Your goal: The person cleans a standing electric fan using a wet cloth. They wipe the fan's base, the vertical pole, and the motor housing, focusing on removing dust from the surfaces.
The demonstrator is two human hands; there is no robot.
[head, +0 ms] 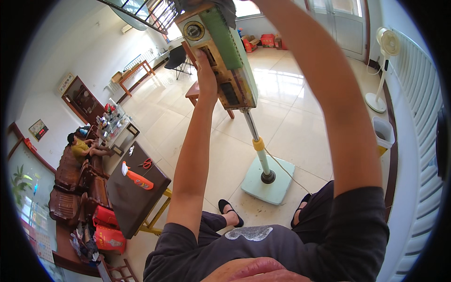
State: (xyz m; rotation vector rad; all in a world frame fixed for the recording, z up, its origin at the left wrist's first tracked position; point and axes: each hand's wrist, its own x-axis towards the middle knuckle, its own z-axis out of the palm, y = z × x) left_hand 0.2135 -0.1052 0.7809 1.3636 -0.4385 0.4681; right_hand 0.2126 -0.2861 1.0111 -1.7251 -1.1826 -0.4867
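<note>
An old pedestal fan with a green and beige control box (234, 70) stands before me on a chrome pole (250, 123) with a yellow collar and a square pale green base (268, 179). My left hand (207, 72) grips the box's left side, thumb on its front panel beside the dark slots and below a round dial (193, 31); the other fingers are hidden behind it. A grey cloth (227, 10) lies over the top end of the box, near a black wire guard (160, 16). My right arm reaches up past the top edge, its hand out of view.
Left, a brown-topped table (135, 190) holds an orange spray bottle (138, 179) and red-handled scissors (146, 163). A person (82, 146) sits on a wooden sofa beyond. Right are a white fan (384, 70), a bin (382, 132) and a radiator. A power cord (287, 171) crosses the base.
</note>
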